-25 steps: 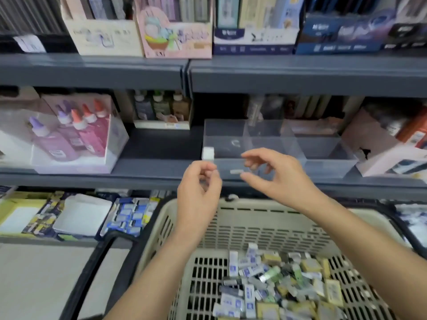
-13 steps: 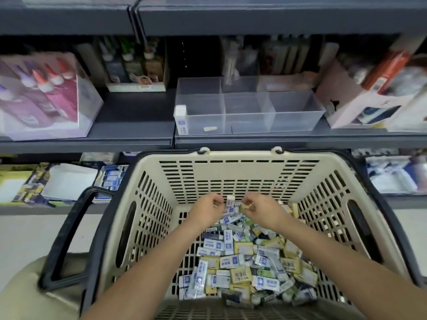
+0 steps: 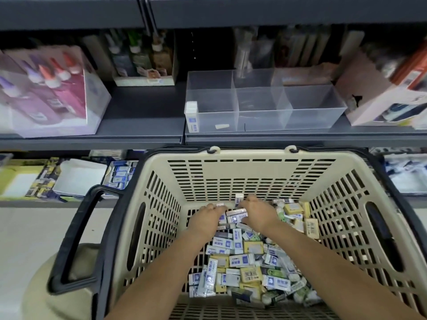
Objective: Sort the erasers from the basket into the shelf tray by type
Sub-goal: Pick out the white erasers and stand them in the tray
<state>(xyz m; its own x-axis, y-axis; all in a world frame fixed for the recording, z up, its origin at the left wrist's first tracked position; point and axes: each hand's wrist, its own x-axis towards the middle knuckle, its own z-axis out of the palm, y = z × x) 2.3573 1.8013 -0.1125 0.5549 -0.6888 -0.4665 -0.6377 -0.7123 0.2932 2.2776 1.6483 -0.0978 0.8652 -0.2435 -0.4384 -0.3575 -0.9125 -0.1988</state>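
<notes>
Head view: in the basket (image 3: 254,155), the left hand (image 3: 205,218) pinches a small white eraser (image 3: 220,204) and the right hand (image 3: 260,214) a blue-and-white eraser (image 3: 239,197), apparently singled out of the mixed pile (image 3: 242,262) for sorting. The clear tray (image 3: 307,122) sits on the shelf (image 3: 138,125) just beyond, within reach.

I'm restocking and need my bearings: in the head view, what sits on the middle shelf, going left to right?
Glue box → bottle box → clear tray → pink carton.
</notes>
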